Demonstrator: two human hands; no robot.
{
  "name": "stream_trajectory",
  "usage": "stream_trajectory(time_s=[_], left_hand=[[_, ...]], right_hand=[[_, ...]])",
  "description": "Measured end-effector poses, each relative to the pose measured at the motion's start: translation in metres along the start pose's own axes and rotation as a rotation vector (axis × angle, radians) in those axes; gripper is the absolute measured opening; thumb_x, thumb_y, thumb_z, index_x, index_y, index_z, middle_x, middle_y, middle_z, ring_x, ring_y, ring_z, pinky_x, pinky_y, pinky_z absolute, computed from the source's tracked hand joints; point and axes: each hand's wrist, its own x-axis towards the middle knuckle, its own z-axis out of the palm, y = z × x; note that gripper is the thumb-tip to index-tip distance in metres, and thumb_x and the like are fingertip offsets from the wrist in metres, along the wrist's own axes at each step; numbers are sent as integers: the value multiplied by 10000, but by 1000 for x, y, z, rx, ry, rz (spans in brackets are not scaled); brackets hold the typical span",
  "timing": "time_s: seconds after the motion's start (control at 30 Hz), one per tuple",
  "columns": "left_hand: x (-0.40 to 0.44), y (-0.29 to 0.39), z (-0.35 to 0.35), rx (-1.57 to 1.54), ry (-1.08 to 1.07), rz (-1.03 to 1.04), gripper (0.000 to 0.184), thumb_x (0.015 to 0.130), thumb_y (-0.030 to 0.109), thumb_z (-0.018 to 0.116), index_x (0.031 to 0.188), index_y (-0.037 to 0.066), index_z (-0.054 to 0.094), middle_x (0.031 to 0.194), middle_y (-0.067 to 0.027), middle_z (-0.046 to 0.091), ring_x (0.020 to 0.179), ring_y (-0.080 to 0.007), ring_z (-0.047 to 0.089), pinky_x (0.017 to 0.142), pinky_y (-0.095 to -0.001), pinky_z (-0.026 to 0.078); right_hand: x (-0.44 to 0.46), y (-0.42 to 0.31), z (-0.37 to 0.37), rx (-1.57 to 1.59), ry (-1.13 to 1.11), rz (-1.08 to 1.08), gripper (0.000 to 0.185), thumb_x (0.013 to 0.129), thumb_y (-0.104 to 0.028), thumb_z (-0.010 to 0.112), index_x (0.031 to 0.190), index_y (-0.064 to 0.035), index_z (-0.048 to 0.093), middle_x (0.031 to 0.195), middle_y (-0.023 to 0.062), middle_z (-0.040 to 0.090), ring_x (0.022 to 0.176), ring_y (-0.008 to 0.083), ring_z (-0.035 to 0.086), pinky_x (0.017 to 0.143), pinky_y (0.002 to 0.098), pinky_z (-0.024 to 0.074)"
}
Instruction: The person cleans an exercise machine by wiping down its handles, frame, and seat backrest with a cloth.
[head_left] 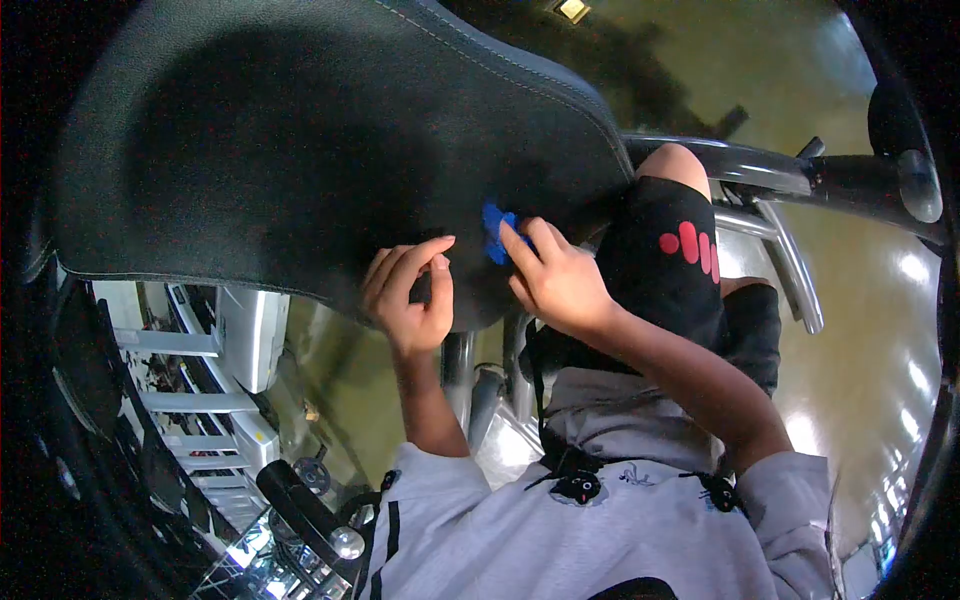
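My right hand (558, 280) presses a small blue cloth (496, 235) against the black padded cushion (280, 150), with the fingers closed over the cloth's right side. Part of the cloth is hidden under those fingers. Just to the left, my left hand (408, 290) is at the cushion's lower edge. Its fingers are loosely curled, with a small gap between thumb and index fingertip, and nothing shows in it. Pale stitching runs along the cushion's upper right and lower left edges.
Metal tubes (740, 165) of a frame run to the right of the cushion. My knee in a black garment (660, 250) is close beside my right hand. White and grey equipment (250, 340) stands at lower left, near a black cylindrical handle (300, 510). The floor (850, 400) is shiny and greenish.
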Motion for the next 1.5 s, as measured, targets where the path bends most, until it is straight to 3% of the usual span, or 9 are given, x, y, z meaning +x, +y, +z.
stream_trajectory(time_s=[0.63, 0.93, 1.0, 1.07, 1.13, 1.17, 1.2, 1.27, 1.5], left_hand=[[1, 2, 1, 16, 12, -4, 170, 776, 28, 580, 883, 80, 701, 711, -30, 652, 638, -145, 558, 584, -255, 416], [0, 2, 0, 13, 4, -18, 160, 779, 38, 588, 886, 79, 700, 702, -26, 649, 637, -138, 556, 582, -252, 411], [0, 3, -1, 14, 2, -18, 154, 785, 42, 590, 889, 74, 699, 702, -29, 650, 642, -144, 560, 588, -256, 416], [0, 3, -3, 20, 2, -17, 148, 791, 47, 592, 892, 70, 697, 703, -32, 651, 647, -151, 564, 593, -260, 420], [-2, 0, -6, -50, -9, 9, 132, 811, 69, 591, 892, 35, 688, 727, -57, 662, 670, -161, 583, 630, -269, 442], [-5, -2, -4, -48, -12, 9, 132, 811, 69, 591, 892, 35, 688, 727, -57, 662, 670, -161, 583, 630, -269, 442], [-11, -3, -1, -166, 61, -33, 136, 780, 44, 586, 870, 32, 687, 706, -64, 655, 626, -162, 577, 601, -266, 429], [-14, -5, 3, -285, 137, -78, 144, 749, 19, 580, 847, 29, 685, 685, -71, 648, 581, -163, 571, 571, -264, 417], [-3, -2, -4, -271, 79, 15, 162, 738, 17, 553, 843, 4, 677, 711, -79, 652, 605, -172, 569, 570, -265, 412]], right_hand=[[2, 1, -1, -71, 37, -24, 593, 705, -174, 655, 1251, -34, 470, 953, 98, 471, 853, 233, 556, 603, 313, 537], [-12, -1, 3, 54, -124, -42, 544, 679, -88, 647, 1191, -5, 482, 975, 118, 486, 871, 258, 578, 660, 336, 519], [-2, -3, -1, 114, 79, -132, 512, 735, -121, 590, 1221, -6, 481, 947, 112, 484, 833, 256, 570, 625, 341, 527], [16, -8, -15, 190, 185, -34, 526, 732, -88, 591, 1231, 3, 453, 995, 157, 487, 836, 316, 570, 657, 383, 517], [46, -14, -35, 262, 441, -22, 521, 736, -42, 588, 1231, -1, 430, 1068, 210, 471, 874, 376, 565, 690, 406, 512], [61, -15, -44, 304, 509, -33, 532, 751, -14, 599, 1251, 35, 426, 1093, 212, 430, 967, 381, 509, 824, 369, 457], [76, -18, -55, 275, 569, -61, 530, 748, -17, 606, 1245, 36, 429, 1109, 212, 428, 984, 379, 507, 858, 384, 442], [100, -9, -65, 172, 649, -230, 538, 717, -60, 606, 1229, -15, 449, 1103, 211, 473, 953, 378, 529, 745, 413, 506], [61, 12, -25, 118, 341, -221, 530, 707, -51, 615, 1215, -168, 523, 1046, 157, 498, 920, 342, 513, 794, 404, 476]])
